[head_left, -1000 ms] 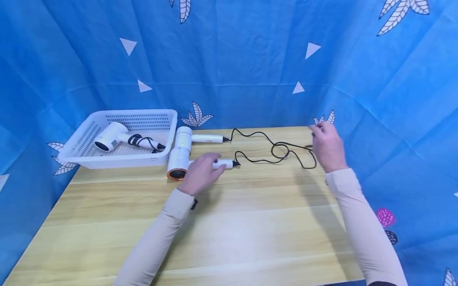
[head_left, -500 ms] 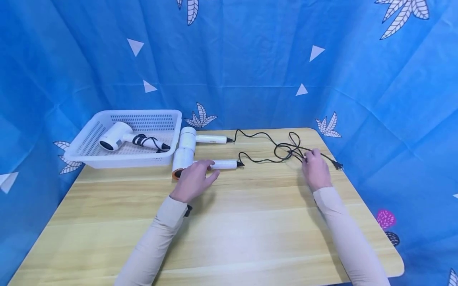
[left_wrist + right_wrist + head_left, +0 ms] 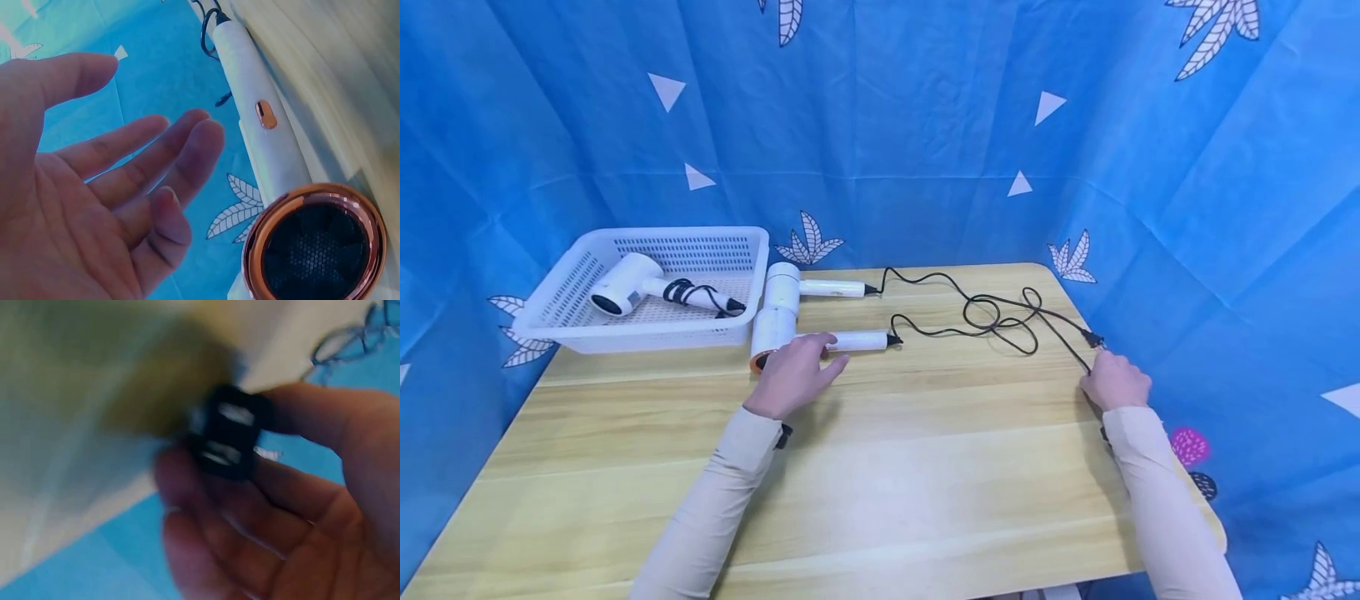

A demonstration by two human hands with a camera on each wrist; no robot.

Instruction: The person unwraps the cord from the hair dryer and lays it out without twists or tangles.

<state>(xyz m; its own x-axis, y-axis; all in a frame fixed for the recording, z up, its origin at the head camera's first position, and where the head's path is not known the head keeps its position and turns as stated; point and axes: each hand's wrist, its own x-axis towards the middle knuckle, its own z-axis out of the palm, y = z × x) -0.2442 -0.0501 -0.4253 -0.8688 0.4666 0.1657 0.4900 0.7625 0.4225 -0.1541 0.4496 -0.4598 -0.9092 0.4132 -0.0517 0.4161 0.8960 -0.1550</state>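
Note:
Two white hair dryers lie one behind the other, the far hair dryer (image 3: 833, 288) and the near hair dryer (image 3: 861, 341), with copper trim on the near one. My left hand (image 3: 793, 375) hovers over the near dryer's handle, fingers apart and holding nothing in the left wrist view. At the table's right edge my right hand (image 3: 1117, 382) pinches a black two-pin plug (image 3: 228, 434) between thumb and fingers, blurred in the right wrist view. Its black cord (image 3: 1070, 348) runs back into loose loops. Another plug (image 3: 1092, 338) lies just beyond that hand.
A white perforated basket (image 3: 632, 337) stands at the back left, touching or nearly touching the dryers. Inside lies a third hair dryer (image 3: 627, 279), its cord wound round the handle. Blue patterned curtain (image 3: 917, 125) closes off the back and sides of the wooden table (image 3: 880, 500).
My right hand moved from the far right corner to the cords, then right and nearer with one plug, drawing its cord out straighter. My left hand stayed about over the near dryer.

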